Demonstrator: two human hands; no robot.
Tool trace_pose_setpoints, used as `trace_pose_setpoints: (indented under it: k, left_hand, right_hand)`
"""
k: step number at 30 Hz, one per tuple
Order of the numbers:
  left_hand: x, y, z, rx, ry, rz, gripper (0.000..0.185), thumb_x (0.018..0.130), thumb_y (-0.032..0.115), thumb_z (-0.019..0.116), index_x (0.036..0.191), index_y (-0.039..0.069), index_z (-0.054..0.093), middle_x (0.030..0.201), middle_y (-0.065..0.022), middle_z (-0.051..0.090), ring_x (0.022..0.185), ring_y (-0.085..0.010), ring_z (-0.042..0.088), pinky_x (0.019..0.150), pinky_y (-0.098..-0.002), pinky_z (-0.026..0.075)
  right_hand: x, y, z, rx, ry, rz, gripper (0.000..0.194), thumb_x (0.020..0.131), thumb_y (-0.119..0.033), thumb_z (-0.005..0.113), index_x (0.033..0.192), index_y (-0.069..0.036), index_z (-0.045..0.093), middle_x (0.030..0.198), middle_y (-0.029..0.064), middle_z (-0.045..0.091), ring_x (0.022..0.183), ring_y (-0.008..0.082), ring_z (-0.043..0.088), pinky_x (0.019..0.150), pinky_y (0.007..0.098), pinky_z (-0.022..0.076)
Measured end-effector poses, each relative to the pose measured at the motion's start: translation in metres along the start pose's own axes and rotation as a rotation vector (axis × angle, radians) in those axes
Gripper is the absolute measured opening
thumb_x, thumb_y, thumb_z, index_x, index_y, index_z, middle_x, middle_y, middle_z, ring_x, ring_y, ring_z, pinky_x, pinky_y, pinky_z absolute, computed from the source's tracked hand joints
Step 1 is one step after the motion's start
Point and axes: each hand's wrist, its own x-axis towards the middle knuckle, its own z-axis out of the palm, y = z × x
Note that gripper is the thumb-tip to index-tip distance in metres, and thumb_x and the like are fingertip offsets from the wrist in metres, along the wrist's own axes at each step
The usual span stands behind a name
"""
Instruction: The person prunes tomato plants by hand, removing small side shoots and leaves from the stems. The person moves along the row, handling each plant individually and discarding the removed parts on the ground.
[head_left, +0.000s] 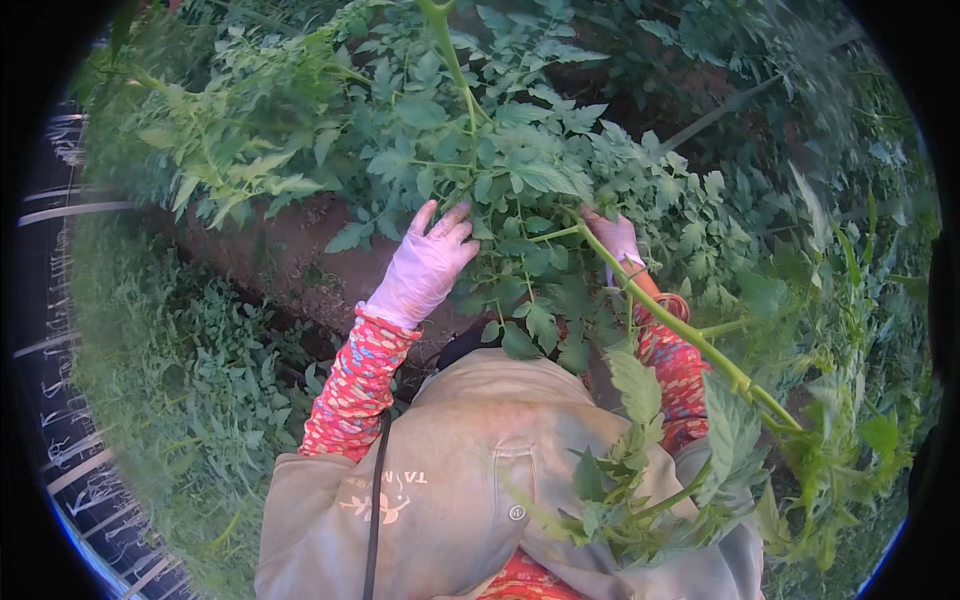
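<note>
My left hand (433, 259), in a thin whitish glove, reaches into the leaves of a tomato plant (540, 176). Its fingers are slightly spread at the edge of the foliage, and whether they pinch a stem cannot be told. My right hand (615, 238), gloved too, is at the right side of the same foliage, behind a thick green tomato stem (675, 326). Leaves hide its fingertips. Between the hands hang compound tomato leaves (525, 277). The thick stem slants from my right hand down to the lower right.
Another green stem (450, 60) comes down from the top. Leafy branches (637, 480) overhang my chest at the lower right. Bare soil (300, 240) shows left of my left hand. Dense tomato plants (217, 375) stand on the left. A dark cord (377, 502) hangs over my shirt.
</note>
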Motion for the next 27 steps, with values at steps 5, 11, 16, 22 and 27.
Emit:
trace_pose_setpoints:
  k: [5, 11, 16, 22, 27]
  left_hand:
    - [0.001, -0.008, 0.003, 0.018, -0.011, 0.032, 0.023, 0.075, 0.01, 0.065, 0.098, 0.015, 0.064, 0.107, -0.0035, 0.059, 0.127, -0.0211, 0.049, 0.111, -0.0501, 0.029]
    - [0.007, -0.025, 0.003, -0.031, -0.035, 0.108, 0.018, 0.078, 0.015, 0.068, 0.096, 0.016, 0.064, 0.102, -0.0014, 0.061, 0.124, -0.0186, 0.051, 0.11, -0.0513, 0.031]
    - [0.025, -0.032, -0.002, -0.222, -0.133, 0.17, 0.011, 0.076, 0.018, 0.071, 0.086, 0.015, 0.067, 0.089, -0.0029, 0.064, 0.108, -0.0217, 0.06, 0.104, -0.0508, 0.038]
    - [0.076, -0.027, -0.064, -0.584, -0.118, 0.21, 0.017, 0.082, 0.026, 0.066, 0.083, 0.01, 0.07, 0.077, -0.0136, 0.066, 0.075, -0.034, 0.064, 0.069, -0.0421, 0.051]
    - [0.141, 0.0, -0.09, -0.714, 0.264, 0.179, 0.023, 0.087, 0.023, 0.068, 0.105, 0.009, 0.068, 0.095, -0.0105, 0.069, 0.088, -0.0263, 0.067, 0.078, -0.0338, 0.053]
  right_hand:
    - [0.012, 0.04, -0.005, 0.443, -0.159, 0.06, 0.035, 0.095, -0.017, 0.055, 0.117, 0.009, 0.052, 0.103, 0.0166, 0.064, 0.093, 0.0214, 0.065, 0.083, 0.0309, 0.054]
    - [-0.058, 0.019, -0.073, -0.404, -0.169, -0.395, 0.019, 0.093, -0.015, 0.054, 0.098, 0.001, 0.063, 0.088, 0.0083, 0.064, 0.078, 0.0175, 0.061, 0.069, 0.0301, 0.0514]
    - [-0.202, 0.005, -0.142, 0.077, 0.412, 0.042, 0.013, 0.089, -0.01, 0.06, 0.1, -0.003, 0.064, 0.085, 0.0042, 0.062, 0.067, 0.0144, 0.059, 0.06, 0.0297, 0.0483]
    - [-0.305, -0.07, -0.103, 0.067, 0.603, -0.129, 0.039, 0.091, -0.011, 0.062, 0.127, -0.003, 0.052, 0.118, 0.0078, 0.06, 0.092, 0.0164, 0.063, 0.077, 0.0282, 0.0487]
    - [-0.266, -0.105, -0.088, 0.33, 0.507, -0.277, 0.05, 0.094, -0.009, 0.061, 0.141, -0.005, 0.043, 0.131, 0.0082, 0.058, 0.095, 0.0127, 0.063, 0.074, 0.0218, 0.0482]
